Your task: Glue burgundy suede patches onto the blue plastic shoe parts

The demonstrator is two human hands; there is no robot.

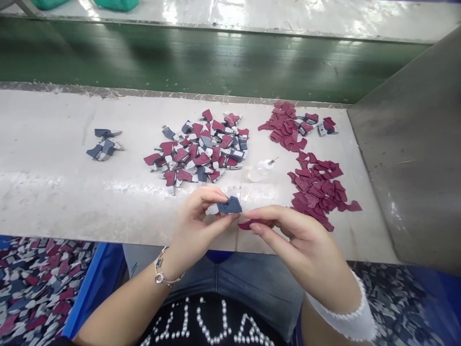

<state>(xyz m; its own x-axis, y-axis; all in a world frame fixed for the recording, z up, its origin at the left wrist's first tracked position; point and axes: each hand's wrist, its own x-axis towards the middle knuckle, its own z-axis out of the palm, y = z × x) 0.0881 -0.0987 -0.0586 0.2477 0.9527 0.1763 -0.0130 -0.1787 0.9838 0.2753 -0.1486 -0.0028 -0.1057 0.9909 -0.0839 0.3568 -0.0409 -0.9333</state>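
Note:
My left hand [194,226] pinches a small navy and white fabric piece [229,206] just above the near edge of the white table [54,163]. My right hand [298,240] pinches a maroon fabric piece [248,224] right beside it, the two pieces almost touching. Behind my hands lies a mixed pile of maroon, navy and white pieces [201,149]. A pile of plain maroon pieces [320,187] lies to the right of my right hand.
A small clear bottle with a needle tip [261,169] lies between the piles. Another maroon pile [286,126] sits far right, a few navy pieces [103,144] at left. A green conveyor belt [201,57] runs behind. Blue bins of pieces [36,283] flank my lap. A grey panel [414,158] stands at right.

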